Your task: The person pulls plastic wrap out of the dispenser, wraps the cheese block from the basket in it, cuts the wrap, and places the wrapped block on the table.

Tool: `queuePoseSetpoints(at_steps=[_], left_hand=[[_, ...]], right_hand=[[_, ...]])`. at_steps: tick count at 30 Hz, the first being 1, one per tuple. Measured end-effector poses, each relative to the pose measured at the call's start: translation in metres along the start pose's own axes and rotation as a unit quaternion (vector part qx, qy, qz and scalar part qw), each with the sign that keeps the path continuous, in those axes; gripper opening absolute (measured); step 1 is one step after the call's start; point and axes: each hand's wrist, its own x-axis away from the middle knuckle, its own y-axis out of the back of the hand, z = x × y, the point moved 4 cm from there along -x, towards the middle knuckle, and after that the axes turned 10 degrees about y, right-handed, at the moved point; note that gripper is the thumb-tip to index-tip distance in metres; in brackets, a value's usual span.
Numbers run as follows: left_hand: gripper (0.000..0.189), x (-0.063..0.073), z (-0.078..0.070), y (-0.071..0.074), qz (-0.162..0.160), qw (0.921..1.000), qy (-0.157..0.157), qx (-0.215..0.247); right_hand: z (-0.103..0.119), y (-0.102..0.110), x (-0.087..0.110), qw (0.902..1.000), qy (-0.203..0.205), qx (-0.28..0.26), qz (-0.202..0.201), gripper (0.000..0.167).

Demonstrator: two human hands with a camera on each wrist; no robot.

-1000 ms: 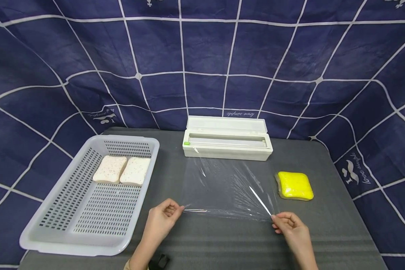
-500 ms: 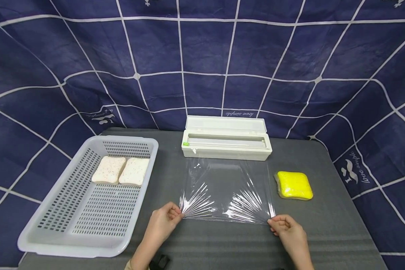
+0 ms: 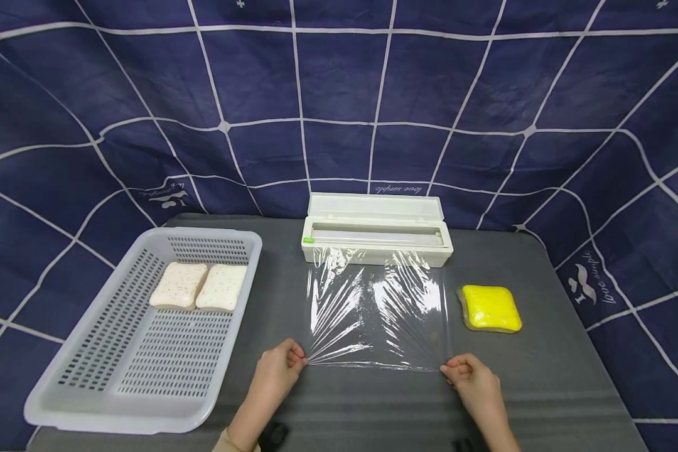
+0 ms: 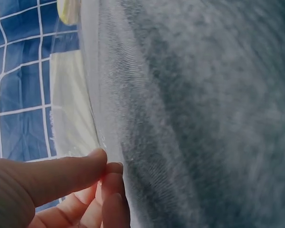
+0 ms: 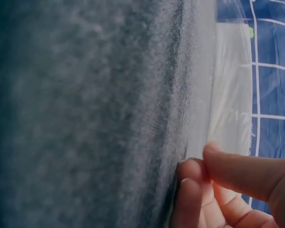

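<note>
A sheet of clear cling film (image 3: 375,320) stretches toward me from a white cling film dispenser (image 3: 377,251), whose lid stands raised at the back. My left hand (image 3: 277,373) pinches the film's near left corner between thumb and fingers. At the near right corner, my right hand (image 3: 474,383) pinches the film the same way. Shiny creases fan out from both corners. In the left wrist view, the thumb and fingers of the left hand (image 4: 80,185) meet at the film's edge. The right wrist view has the right hand (image 5: 232,183) doing likewise.
On the left stands a pale plastic basket (image 3: 118,411) holding two bread slices (image 3: 179,285). A yellow wrapped block (image 3: 490,308) lies right of the film. Grey cloth (image 3: 548,389) covers the table, and a blue checked curtain (image 3: 344,81) surrounds its back and sides.
The film has gone from slack to taut, and its far part now rises over the dispenser's front. My right hand has shifted slightly left. Both hands keep their pinch.
</note>
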Motion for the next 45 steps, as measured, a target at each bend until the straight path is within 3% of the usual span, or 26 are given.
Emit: queuePoseSetpoints(at_steps=[9, 16, 28, 45], left_hand=[[0.022, -0.003, -0.002, -0.003, -0.016, 0.9998, -0.002, -0.011], [0.021, -0.003, -0.003, -0.003, 0.001, 0.9995, 0.026, -0.016], [0.022, -0.001, 0.0, -0.001, 0.029, 0.999, 0.026, -0.02], [0.021, 0.005, 0.002, 0.004, 0.061, 0.997, 0.037, -0.03]], right_hand=[[0.003, -0.003, -0.005, 0.9989, 0.017, 0.042, 0.013, 0.018], [0.004, -0.004, -0.005, 0.9982, 0.02, 0.053, 0.017, 0.017], [0.001, -0.002, -0.003, 0.9975, -0.01, 0.052, 0.048, 0.019], [-0.002, 0.0, 0.006, 0.9966, -0.016, 0.049, 0.064, 0.02]])
